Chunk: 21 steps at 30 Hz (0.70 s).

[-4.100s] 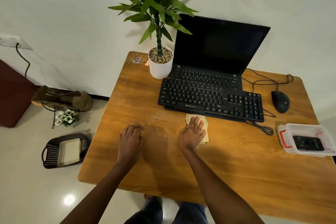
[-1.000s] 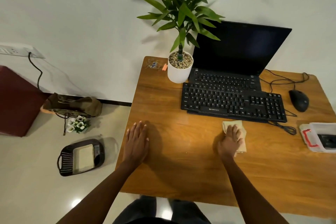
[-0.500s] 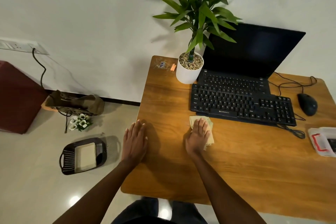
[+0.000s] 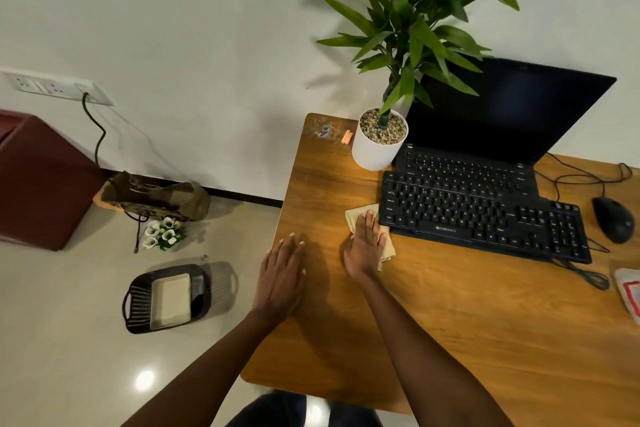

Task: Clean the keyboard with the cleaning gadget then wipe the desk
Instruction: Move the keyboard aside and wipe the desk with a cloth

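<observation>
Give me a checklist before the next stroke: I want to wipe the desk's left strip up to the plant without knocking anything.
1. Cloth pinned flat under the right hand: ok.
2. Left hand flat on the desk, apart from the cloth: ok.
3. Cloth clear of the keyboard: cannot tell; it lies right at the keyboard's left end.
4. Wood between the cloth and the white pot bare: ok.
5. Back-left corner free of loose bits: not ok; an orange piece and a small wrapper lie there.
6. Strip ahead already clean: cannot tell.
</observation>
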### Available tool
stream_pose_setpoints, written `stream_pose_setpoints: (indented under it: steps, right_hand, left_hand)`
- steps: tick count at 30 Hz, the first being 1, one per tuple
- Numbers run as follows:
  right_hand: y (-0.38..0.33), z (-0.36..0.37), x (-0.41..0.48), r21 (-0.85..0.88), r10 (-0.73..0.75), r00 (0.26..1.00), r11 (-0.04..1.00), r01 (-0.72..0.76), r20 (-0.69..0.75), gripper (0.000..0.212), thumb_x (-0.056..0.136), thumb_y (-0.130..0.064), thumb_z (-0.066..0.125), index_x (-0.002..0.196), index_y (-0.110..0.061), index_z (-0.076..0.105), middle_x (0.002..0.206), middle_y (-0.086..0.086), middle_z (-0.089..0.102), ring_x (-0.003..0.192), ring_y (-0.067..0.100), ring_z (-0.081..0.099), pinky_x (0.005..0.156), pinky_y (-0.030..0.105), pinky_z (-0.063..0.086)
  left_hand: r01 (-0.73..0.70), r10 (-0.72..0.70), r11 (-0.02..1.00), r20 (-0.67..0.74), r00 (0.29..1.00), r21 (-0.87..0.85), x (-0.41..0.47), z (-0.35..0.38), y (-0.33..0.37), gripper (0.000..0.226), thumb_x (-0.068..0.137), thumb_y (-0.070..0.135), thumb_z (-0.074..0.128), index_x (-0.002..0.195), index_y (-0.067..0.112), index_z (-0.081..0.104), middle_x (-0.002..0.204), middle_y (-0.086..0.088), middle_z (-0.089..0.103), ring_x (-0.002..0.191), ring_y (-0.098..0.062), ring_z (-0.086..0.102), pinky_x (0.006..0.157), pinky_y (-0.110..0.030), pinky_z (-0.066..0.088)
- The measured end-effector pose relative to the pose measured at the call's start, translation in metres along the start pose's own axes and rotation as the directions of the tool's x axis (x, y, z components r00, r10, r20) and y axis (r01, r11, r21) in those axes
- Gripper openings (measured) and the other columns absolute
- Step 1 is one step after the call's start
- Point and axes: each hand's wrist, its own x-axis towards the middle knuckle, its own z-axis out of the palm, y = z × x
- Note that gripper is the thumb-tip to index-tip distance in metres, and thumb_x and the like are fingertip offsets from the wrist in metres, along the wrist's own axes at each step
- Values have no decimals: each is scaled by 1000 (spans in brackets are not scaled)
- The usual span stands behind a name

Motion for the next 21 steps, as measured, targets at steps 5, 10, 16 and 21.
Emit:
stream_pose_setpoints:
  steps: [5, 10, 16, 21]
  right_hand:
    - [-14, 1, 18, -37, 32, 999, 999, -33, -9, 62, 96, -16, 32, 150, -10, 2, 158, 6, -11, 145, 21, -14, 115, 43, -8]
    - [-36, -1, 46, -50, -30, 998, 998, 32, 49, 60, 97, -15, 31, 150, -13, 2, 158, 4, -12, 145, 22, -15, 115, 42, -10]
    - [-60, 8, 48, 1, -355, 907, 931, 364, 225, 64, 98, -15, 33, 149, -18, -5, 156, 2, -17, 144, 21, -19, 114, 39, -14]
    - [-71, 25, 8, 52, -534, 769, 831, 554, 351, 56, 102, -20, 28, 150, -18, 0, 155, -2, -18, 141, 14, -21, 118, 42, -9]
  left_hand:
    - [29, -32, 998, -46, 998, -54, 4, -6, -2, 53, 92, 36, 28, 140, 15, 37, 146, -17, 40, 130, -35, 44, 101, -45, 36]
    - [67, -76, 994, -93, 993, -88, 10, -13, 0, 68, 88, 45, 12, 146, 16, 30, 154, -10, 25, 140, -27, 27, 110, -41, 28]
    - [72, -109, 980, -196, 975, -183, 6, -20, -8, 52, 92, 35, 28, 141, 18, 32, 150, -16, 32, 131, -33, 42, 99, -45, 45]
    - [94, -153, 964, -228, 962, -250, 0, -21, -5, 60, 92, 45, 19, 144, 18, 32, 152, -11, 29, 133, -26, 39, 101, -46, 45]
